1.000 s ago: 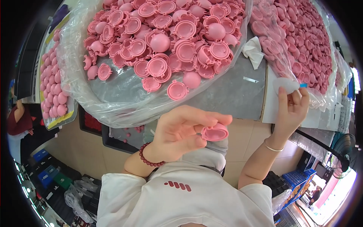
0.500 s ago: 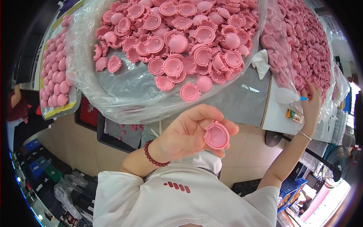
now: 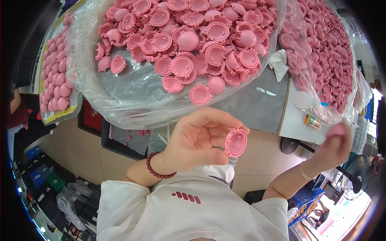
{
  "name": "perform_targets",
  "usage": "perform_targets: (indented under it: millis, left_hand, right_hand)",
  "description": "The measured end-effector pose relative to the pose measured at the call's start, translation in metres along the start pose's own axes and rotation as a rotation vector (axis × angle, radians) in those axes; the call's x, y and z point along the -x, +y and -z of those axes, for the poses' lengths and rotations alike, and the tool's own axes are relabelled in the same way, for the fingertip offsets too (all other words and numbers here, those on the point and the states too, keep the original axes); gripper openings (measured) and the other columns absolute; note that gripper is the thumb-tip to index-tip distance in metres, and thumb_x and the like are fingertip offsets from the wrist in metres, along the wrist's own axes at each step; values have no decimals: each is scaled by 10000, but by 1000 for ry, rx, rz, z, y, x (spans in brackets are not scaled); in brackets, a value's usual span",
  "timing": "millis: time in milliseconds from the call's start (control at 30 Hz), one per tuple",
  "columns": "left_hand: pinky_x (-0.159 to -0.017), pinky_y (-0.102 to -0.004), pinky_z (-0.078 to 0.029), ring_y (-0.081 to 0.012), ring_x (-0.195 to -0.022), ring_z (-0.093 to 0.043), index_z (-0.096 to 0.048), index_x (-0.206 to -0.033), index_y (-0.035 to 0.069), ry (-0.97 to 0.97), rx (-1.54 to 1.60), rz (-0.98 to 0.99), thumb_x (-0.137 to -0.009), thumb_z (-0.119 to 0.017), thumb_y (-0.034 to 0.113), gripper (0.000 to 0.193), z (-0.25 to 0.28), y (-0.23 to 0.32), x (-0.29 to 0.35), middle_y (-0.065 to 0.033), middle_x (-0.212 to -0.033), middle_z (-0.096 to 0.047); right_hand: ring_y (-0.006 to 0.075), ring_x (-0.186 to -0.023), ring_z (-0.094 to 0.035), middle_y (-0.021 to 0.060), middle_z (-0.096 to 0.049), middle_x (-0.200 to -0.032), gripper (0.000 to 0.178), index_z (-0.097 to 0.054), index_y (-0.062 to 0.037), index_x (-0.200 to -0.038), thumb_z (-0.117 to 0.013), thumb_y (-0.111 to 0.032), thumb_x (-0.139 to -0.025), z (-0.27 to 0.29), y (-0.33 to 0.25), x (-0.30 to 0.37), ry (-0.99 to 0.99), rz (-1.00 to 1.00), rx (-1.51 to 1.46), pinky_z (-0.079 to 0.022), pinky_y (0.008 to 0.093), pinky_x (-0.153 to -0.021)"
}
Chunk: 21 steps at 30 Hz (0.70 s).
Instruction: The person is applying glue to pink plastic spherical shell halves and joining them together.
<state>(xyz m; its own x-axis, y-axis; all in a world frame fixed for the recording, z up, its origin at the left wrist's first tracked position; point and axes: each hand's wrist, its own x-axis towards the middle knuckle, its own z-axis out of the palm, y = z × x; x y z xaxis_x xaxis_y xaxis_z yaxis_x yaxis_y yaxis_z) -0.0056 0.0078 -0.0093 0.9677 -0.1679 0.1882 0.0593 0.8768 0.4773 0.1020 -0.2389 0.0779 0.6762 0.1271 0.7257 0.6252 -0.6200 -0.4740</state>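
In front of my chest, my left hand (image 3: 193, 140) grips a pink plastic half-shell (image 3: 236, 142) between thumb and fingertips. Its hollow side faces up, showing a round rim with small tabs. Off to the right, beyond the table's edge, my right hand (image 3: 330, 152) is blurred by motion and closed around another pink half-shell (image 3: 337, 130), whose details are smeared. A heap of similar half-shells (image 3: 181, 66) lies ahead on clear plastic sheeting (image 3: 132, 118). Nearest my left hand, one half-shell (image 3: 200, 94) sits at the heap's front edge. A second big heap (image 3: 327, 52) fills the far right.
A tray (image 3: 60, 116) of pink balls stands at the left. On the table's right lie a crumpled white tissue (image 3: 278, 65), a white bottle (image 3: 303, 100) and a small box (image 3: 312, 121). Dark bins (image 3: 116, 148) sit below the table, a fan (image 3: 358, 176) at right. Another person (image 3: 18, 110) stands far left.
My right hand has come back from the right heap toward me, with a pink half-shell now in it. My left hand has turned its half-shell slightly and shifted its fingers.
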Motion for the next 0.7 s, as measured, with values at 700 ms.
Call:
perform_targets:
  millis: [700]
  left_hand:
    - [-695,-312,-492,-236,-823,-579,-412,-1108,-15,214,-106,130,-734,-643,201,490,-13,7,3,-222,-1051,-511]
  right_hand:
    - [185,-604,-509,59,-521,-703,336,-564,-38,-880,-635,21,-557,-75,-40,51,-499,-41,150,-391,254,-510]
